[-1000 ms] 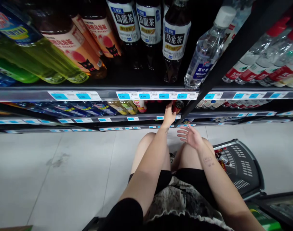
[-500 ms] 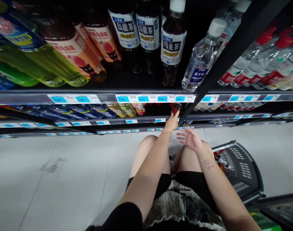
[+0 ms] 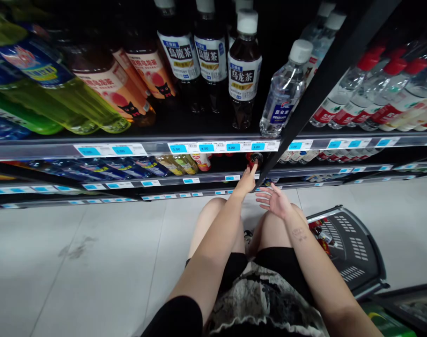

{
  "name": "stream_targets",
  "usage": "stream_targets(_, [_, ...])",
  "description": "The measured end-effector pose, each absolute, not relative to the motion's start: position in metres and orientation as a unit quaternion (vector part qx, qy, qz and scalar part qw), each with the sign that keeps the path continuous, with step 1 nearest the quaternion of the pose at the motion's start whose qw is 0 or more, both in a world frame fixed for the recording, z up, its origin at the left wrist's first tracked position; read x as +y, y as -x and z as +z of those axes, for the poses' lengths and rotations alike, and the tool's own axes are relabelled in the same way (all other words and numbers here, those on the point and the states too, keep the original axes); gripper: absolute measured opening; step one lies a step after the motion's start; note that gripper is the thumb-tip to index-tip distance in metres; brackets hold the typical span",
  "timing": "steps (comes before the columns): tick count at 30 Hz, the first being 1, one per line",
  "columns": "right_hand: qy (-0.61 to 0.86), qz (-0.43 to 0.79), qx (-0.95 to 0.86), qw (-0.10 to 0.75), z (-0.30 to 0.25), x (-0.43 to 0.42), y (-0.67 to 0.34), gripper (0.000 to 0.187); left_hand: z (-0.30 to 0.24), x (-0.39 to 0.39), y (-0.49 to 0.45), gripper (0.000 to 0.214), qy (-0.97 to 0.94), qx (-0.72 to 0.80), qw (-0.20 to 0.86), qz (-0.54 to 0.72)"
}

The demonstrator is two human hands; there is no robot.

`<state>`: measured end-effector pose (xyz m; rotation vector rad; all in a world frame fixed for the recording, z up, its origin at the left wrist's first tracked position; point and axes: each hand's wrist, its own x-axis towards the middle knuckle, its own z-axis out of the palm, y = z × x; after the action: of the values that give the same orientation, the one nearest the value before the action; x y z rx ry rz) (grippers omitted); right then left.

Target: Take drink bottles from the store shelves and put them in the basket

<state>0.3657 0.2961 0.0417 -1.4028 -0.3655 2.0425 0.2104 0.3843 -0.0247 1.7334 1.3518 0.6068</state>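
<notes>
My left hand (image 3: pixel 246 181) reaches onto the lower shelf with its fingers wrapped round a red can (image 3: pixel 253 158), whose dark top faces me; much of the can is behind my fingers. Just to the right, my right hand (image 3: pixel 275 201) hangs in the air in front of the shelf, palm turned inward, fingers spread, holding nothing. Left of the can on that shelf stands a red-and-white container (image 3: pixel 202 162), beside bottles with yellowish drink (image 3: pixel 181 164). The shelf edge with price tags (image 3: pixel 232 178) runs close under my left wrist.
Above, an upper shelf edge (image 3: pixel 153 150) juts out over my left hand, carrying dark oolong tea bottles (image 3: pixel 244 77) and a clear water bottle (image 3: pixel 283 100). A black upright post (image 3: pixel 306 105) divides the shelves. A grey shopping basket (image 3: pixel 357 248) with several items stands right of my knees.
The view has shifted slightly, so the upper shelf sits a little lower. My left hand stays on the red can, and my right hand stays open beside it.
</notes>
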Motion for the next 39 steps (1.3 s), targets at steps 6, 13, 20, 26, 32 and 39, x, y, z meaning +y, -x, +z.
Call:
stream_targets(6, [0.524,0.763,-0.158,0.344,0.042,0.286,-0.362,0.045,-0.011,0.33,-0.214,0.069,-0.752,0.545,0.37,-0.005])
stream_targets(13, [0.515,0.63,-0.325,0.482,0.074,0.22,-0.376,0.03,0.021,0.255,-0.165,0.043,-0.803,0.475,0.35,-0.081])
stream_targets(20, [0.739,0.398,-0.321,0.438,0.057,0.108,-0.54,0.049,0.058,0.156,-0.053,0.054,-0.835,0.485,0.229,0.123])
stream_targets(26, [0.917,0.325,-0.223,-0.062,-0.022,0.007,-0.62,0.061,0.044,0.053,-0.024,0.079,-0.821,0.493,0.232,0.172])
stream_targets(32, [0.86,0.423,-0.283,-0.043,-0.097,-0.024,-0.541,0.055,0.025,0.061,-0.022,0.067,-0.833,0.454,0.196,0.25])
stream_targets(39, [0.875,0.377,-0.285,-0.103,-0.125,-0.036,-0.504,0.068,0.023,0.059,-0.022,0.061,-0.83,0.455,0.195,0.257])
